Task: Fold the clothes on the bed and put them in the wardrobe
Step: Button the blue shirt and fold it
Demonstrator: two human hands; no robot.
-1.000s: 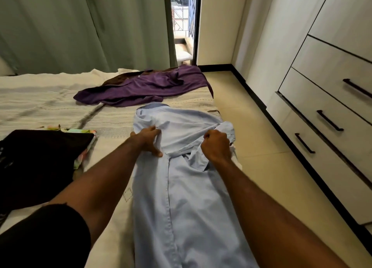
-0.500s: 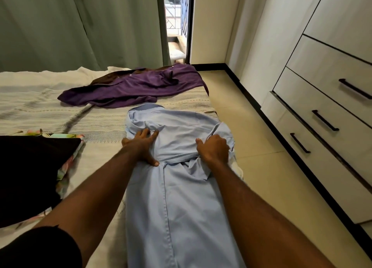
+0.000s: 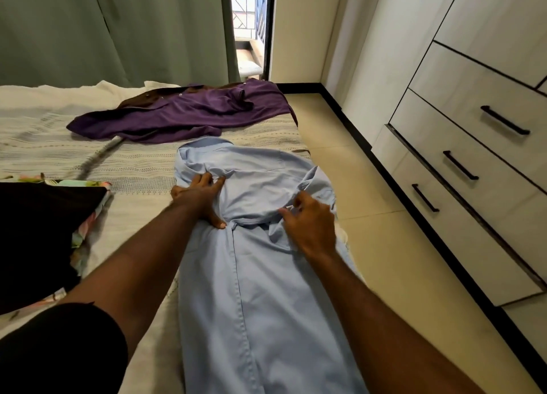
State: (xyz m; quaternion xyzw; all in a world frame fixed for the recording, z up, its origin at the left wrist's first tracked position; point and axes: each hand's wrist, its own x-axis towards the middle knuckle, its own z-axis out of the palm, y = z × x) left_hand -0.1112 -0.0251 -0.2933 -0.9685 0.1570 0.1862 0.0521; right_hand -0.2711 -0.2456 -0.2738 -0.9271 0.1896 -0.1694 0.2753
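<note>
A light blue shirt [image 3: 260, 275] lies lengthwise on the bed [image 3: 142, 166] near its right edge, its sleeves folded inward and its collar at the far end. My left hand [image 3: 201, 198] rests flat on the shirt's left side, fingers spread and pressing the cloth. My right hand [image 3: 310, 225] sits on the folded right sleeve, its fingers loosely curled over the fabric; a firm pinch is not plain. A purple garment [image 3: 183, 112] lies spread out further up the bed, over a brown one [image 3: 142, 96].
The white wardrobe [image 3: 479, 145] with black drawer handles stands at the right, across a strip of tiled floor [image 3: 370, 216]. A black cloth [image 3: 38, 231] on a floral piece lies at the bed's left. Green curtains [image 3: 118, 29] hang behind.
My left hand has gone from gripping the shirt to lying flat on it. My right hand has loosened from a fist and shifted slightly toward me. The camera has tilted.
</note>
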